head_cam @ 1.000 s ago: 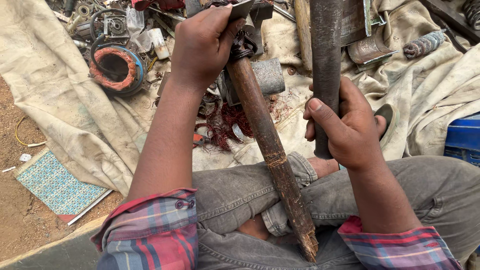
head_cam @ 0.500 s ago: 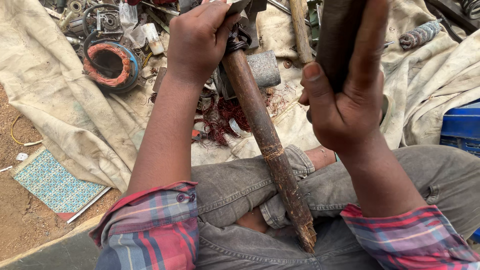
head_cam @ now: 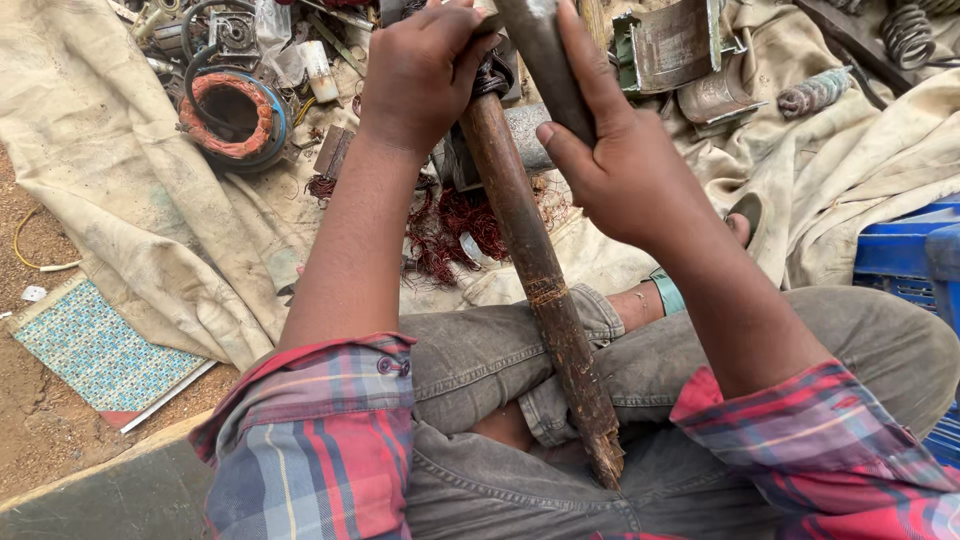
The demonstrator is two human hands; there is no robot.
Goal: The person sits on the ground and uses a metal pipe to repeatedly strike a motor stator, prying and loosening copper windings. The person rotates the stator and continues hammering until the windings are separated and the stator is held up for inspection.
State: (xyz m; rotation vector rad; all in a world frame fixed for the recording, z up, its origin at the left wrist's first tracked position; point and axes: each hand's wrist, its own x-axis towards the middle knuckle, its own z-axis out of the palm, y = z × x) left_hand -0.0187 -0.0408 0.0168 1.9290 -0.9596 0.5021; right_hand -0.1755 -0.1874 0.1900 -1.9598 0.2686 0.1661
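The left hand [head_cam: 425, 70] is clenched round the head end of a wooden-handled tool [head_cam: 530, 270], its splintered butt braced in the lap (for steadiness), while the right hand [head_cam: 625, 165] wraps a grey metal bar [head_cam: 540, 50] beside it.

Two hands [head_cam: 420, 75] [head_cam: 620, 165], one wooden handle [head_cam: 535, 280], one blue crate [head_cam: 905, 260], one patterned tile [head_cam: 95, 350].

Wooden handle [head_cam: 535, 290] between knees, wire coil [head_cam: 232, 112] far left on cloth [head_cam: 120, 200]
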